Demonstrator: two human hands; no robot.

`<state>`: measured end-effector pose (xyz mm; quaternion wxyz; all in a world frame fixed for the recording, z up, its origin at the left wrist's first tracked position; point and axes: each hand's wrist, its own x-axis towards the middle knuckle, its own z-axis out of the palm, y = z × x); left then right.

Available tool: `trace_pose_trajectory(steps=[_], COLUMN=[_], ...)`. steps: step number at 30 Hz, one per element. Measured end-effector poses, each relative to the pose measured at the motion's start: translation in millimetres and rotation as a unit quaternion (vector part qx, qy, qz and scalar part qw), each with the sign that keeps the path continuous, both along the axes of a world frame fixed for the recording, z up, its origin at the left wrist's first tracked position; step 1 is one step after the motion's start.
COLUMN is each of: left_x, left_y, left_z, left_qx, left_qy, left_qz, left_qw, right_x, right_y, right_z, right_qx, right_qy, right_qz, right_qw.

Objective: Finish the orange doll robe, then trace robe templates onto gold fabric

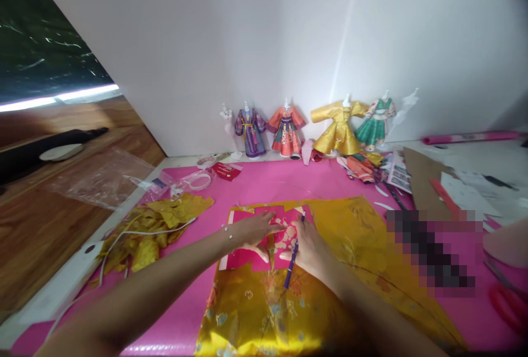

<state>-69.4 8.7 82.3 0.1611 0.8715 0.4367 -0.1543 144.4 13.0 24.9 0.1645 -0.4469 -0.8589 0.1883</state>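
Note:
Yellow patterned satin fabric [256, 313] is spread over a pink table covering. Flat pink-red pieces [241, 255] with pale gold figures lie on its upper part. My left hand [258, 233] rests on these pieces with its fingers spread and holds nothing. Close to its right, my right hand [307, 244] holds a dark purple pencil [291, 269] slanting across the palm, its lower end towards me. The fingertips of my right hand touch the pink-red pieces near their right edge.
Crumpled yellow fabric [163, 225] and a white cord [140, 232] lie left. Dolls in robes, one a yellow dress [338, 131], stand along the back wall. Red-handled scissors [507, 305] and brown card [427, 181] are at the right. A pixelated patch hides part of the right side.

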Motion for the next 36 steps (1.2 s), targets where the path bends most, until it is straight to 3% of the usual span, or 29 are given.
trace_pose_trajectory(steps=[5,18,26,31,36], left_x=[3.3,3.9,7.6,10.1,10.1], left_y=[-0.7,2.7,12.2,15.7,18.0], left_z=[3.3,-8.7,-15.1,-15.8,-17.8], left_qx=[0.005,-0.013,-0.034,-0.075,-0.103], left_qy=[-0.007,-0.007,0.018,0.036,0.025], left_qz=[0.008,0.025,-0.033,-0.025,-0.003], left_qw=[1.0,1.0,0.999,0.996,0.994], right_x=[0.6,-3.8,-1.2,2.9,4.0], right_y=[-0.7,9.7,11.9,8.5,11.0], right_z=[7.1,18.7,4.4,-11.4,-12.7], right_qx=[0.004,0.019,0.014,-0.005,-0.074], right_qy=[-0.025,-0.093,-0.108,-0.098,-0.122], right_qz=[0.009,0.044,0.045,0.032,0.034], right_qw=[1.0,0.995,0.993,0.995,0.989])
